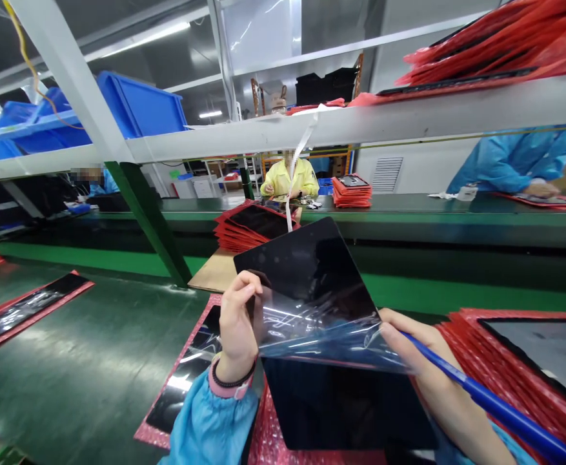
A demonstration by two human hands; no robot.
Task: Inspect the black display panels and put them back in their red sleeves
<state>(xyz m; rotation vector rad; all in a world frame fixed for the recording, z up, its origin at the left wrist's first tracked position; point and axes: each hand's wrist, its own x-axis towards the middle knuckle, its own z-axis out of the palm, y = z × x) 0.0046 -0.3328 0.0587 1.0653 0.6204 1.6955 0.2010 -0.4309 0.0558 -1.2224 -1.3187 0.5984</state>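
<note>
Two hands rose above the green counter (79, 323). The left hand (237, 320) pinched one black panel (306, 265) at its edge; the right hand (421, 342) closed its fingers around one blue rod (486, 397), beside clear film (321, 329) peeling off the panel.

Clear film (321, 329) peeled back from a black glass panel (306, 271)

The panel's lower edge was gripped by the left hand (237, 323), while the film was pinched by the right hand (423, 361), in which a blue rod (486, 400) was also held. A second dark panel (345, 407) lay beneath on pink bubble wrap (268, 433), on the green desk (79, 310), beside a stack of red sleeves (461, 342).
</note>
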